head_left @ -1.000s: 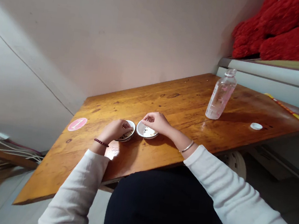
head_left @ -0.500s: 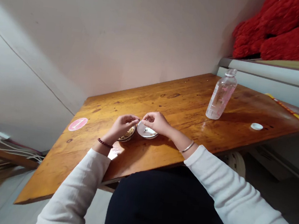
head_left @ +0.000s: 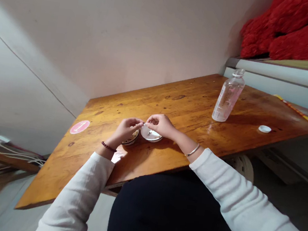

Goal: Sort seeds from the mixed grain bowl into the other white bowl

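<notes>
At the near edge of a wooden table [head_left: 189,108], two white bowls are set just beside each other: a grain-filled bowl [head_left: 131,138] under the left hand [head_left: 125,131], and a shallow bowl [head_left: 151,135] under the right hand [head_left: 160,126]. The fingers of each hand are drawn together, their fingertips [head_left: 143,123] nearly meeting above the bowls; whether anything is pinched cannot be told. One bead bracelet [head_left: 109,146] and one silver bangle [head_left: 193,150] are worn. Farther off, one pink round sticker [head_left: 80,127], one plastic bottle [head_left: 228,97] and one white cap [head_left: 264,129] are placed on the table. Beyond, red plush [head_left: 292,31] is piled on a pale ledge [head_left: 281,70] beside a plain wall [head_left: 110,37].
</notes>
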A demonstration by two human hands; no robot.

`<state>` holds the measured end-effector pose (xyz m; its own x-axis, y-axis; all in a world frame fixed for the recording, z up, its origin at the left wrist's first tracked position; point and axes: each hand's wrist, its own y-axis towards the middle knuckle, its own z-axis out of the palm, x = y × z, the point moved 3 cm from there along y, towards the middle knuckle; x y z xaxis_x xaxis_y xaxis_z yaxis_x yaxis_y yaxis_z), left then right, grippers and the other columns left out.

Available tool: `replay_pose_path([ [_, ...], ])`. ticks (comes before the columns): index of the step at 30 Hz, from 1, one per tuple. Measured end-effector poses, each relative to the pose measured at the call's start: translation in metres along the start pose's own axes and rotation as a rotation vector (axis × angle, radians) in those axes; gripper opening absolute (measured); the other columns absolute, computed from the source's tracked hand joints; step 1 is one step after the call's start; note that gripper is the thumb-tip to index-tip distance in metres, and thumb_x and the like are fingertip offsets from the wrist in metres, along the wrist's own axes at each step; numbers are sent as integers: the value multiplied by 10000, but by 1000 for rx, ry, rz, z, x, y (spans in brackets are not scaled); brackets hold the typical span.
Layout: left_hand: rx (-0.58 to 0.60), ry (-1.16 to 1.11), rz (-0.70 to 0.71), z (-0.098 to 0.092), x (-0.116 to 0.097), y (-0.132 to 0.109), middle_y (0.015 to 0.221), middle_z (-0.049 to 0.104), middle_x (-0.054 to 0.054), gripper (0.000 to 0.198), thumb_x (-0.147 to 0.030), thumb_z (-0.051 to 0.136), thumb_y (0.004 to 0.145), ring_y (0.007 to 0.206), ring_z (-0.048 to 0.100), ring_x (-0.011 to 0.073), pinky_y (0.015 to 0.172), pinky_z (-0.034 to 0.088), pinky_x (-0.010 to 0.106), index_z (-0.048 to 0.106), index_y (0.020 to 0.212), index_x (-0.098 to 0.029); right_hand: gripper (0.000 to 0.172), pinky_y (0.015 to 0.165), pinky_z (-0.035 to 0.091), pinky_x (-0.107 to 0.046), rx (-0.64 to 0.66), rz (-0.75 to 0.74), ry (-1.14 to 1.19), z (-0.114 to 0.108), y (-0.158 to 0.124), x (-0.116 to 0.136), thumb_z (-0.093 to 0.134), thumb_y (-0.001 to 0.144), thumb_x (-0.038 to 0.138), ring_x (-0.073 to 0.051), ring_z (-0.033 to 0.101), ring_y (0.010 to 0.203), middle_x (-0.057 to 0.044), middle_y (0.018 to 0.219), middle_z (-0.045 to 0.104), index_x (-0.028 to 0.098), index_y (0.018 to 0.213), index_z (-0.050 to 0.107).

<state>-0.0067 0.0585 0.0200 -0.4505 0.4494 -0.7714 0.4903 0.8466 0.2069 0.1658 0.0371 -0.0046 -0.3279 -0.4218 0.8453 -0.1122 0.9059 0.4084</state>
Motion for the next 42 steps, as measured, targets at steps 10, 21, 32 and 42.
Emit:
replay_pose_path([
  [10,1,-4,-2,0,-1,0,858,716,95,469,-549,653,742,785,637,202,709,482,285,699,902,-111,194,567,388,-205,3,2,-5,-2,0,2,659,743,303,-103,535,612,-24,676,645,128,806,716],
  [21,-19,118,63,0,-1,0,861,708,80,394,-501,635,774,763,625,181,684,477,273,695,896,-131,186,552,379,-200,4,-3,-12,-2,0,0,664,739,296,-103,541,606,-23,663,645,131,803,722],
  [32,-41,60,38,2,-7,-3,863,702,73,354,-468,668,756,772,633,172,679,494,259,672,896,-143,168,560,390,-198,11,14,1,-1,0,0,657,729,276,-105,552,611,-25,667,650,132,791,717],
  [42,-46,32,89,2,-7,-1,921,695,85,321,-441,683,746,839,635,181,722,485,278,636,888,-157,157,552,381,-201,2,19,-10,-3,0,2,662,711,262,-102,544,597,-23,649,643,125,767,714],
])
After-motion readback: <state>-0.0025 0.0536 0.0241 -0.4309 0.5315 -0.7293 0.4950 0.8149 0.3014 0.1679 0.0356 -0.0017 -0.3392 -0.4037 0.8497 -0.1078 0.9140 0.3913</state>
